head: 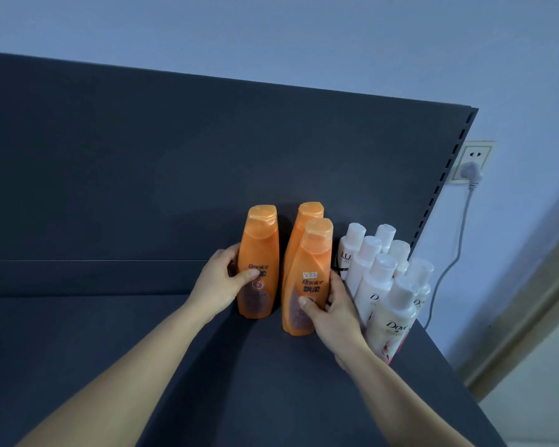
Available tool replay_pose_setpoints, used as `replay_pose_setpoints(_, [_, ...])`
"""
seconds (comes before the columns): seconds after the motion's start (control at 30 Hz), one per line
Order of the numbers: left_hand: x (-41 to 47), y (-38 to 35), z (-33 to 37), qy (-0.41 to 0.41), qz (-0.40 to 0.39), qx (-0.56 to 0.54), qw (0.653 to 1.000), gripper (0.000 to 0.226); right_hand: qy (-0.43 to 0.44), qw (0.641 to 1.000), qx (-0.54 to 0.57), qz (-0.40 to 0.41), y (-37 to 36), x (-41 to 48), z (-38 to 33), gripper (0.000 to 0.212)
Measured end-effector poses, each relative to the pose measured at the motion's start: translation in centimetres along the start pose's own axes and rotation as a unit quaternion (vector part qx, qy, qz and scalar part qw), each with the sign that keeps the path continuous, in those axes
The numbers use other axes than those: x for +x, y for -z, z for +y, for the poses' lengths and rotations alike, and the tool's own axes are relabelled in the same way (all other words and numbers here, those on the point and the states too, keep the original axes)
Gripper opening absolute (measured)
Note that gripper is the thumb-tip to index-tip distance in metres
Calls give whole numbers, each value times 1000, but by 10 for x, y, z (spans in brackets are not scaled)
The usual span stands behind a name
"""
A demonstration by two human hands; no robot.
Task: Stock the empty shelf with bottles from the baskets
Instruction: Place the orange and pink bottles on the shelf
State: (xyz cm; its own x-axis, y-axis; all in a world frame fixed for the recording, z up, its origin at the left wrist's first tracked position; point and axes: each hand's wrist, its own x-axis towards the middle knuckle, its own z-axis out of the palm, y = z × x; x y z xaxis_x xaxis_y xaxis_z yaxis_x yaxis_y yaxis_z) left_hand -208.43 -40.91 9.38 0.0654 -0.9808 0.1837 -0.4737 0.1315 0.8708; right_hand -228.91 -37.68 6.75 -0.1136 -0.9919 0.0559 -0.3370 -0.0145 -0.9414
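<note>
Orange bottles: three stand upright on the dark shelf [110,333] in the middle of the frame; the left orange bottle [259,250] stands apart from the other two; the front orange bottle [312,262] stands just before the back orange bottle [305,217]
Left hand: the left hand [221,280] holds the left orange bottle; the grip is curled round its lower body, the thumb on the label
Right hand: the right hand [333,312] holds the front orange bottle; the grip is wrapped round its lower right side, the thumb across the front
White bottles: a close block of white bottles [380,285] fills the right end of the shelf, just beside the right hand
Step, as I judge it: setting both held bottles into tidy rows next to the white block
To do it well: slide with the bases flat, not tilted; close the gap between the orange bottles; turn the labels forward; mind the right wrist, which is very near the foremost white bottle
Baskets: not in view
</note>
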Motion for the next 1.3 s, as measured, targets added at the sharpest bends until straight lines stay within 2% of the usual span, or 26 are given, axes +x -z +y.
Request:
replay_pose_setpoints(0.07, [0, -2, -2, -12, 11, 33, 999, 51, -5, 999, -34, 12, -3, 0, 0, 59])
replay_pose_setpoints(0.17, [1, -5, -4, -21, 27, 59, 998, 48, -11, 993, -112, 46, -8, -2, 1, 80])
replay_pose_setpoints(0.3, [4, -8, -1, -43, 45, 94, 994, 38, -3, 987, -144, 65, -9, 2, 1, 57])
replay_pose_setpoints(0.37, [6, -9, 1, -52, 53, 101, 992, 37, 0, 987, -149, 60, -9, 4, 1, 54])
replay_pose_setpoints(0.6, [10, -14, 0, -69, 69, 123, 988, 36, -12, 989, -136, 59, -12, 5, 3, 53])
replay_pose_setpoints(0.7, [11, -14, 0, -69, 62, 127, 987, 40, -14, 987, -148, 62, -15, 1, 0, 71])
replay_pose_setpoints(0.77, [9, -12, 1, -65, 54, 134, 987, 46, 5, 985, -152, 80, -17, -5, -5, 86])
replay_pose_setpoints(0.83, [3, -9, 2, -61, 49, 147, 986, 54, 31, 981, -161, 103, -17, -16, -13, 92])
replay_pose_setpoints(1.07, [-37, 20, 7, -24, 9, 273, 962, 70, 138, 961, -192, 141, -12, -56, -29, 81])
replay_pose_setpoints(1.17, [-67, 42, 7, -16, 16, 328, 944, 69, 173, 961, -191, 101, -11, -70, -33, 73])
replay_pose_setpoints(1.3, [-123, 72, 4, 5, 53, 383, 922, 61, 198, 949, -244, -35, -18, -94, -35, 71])
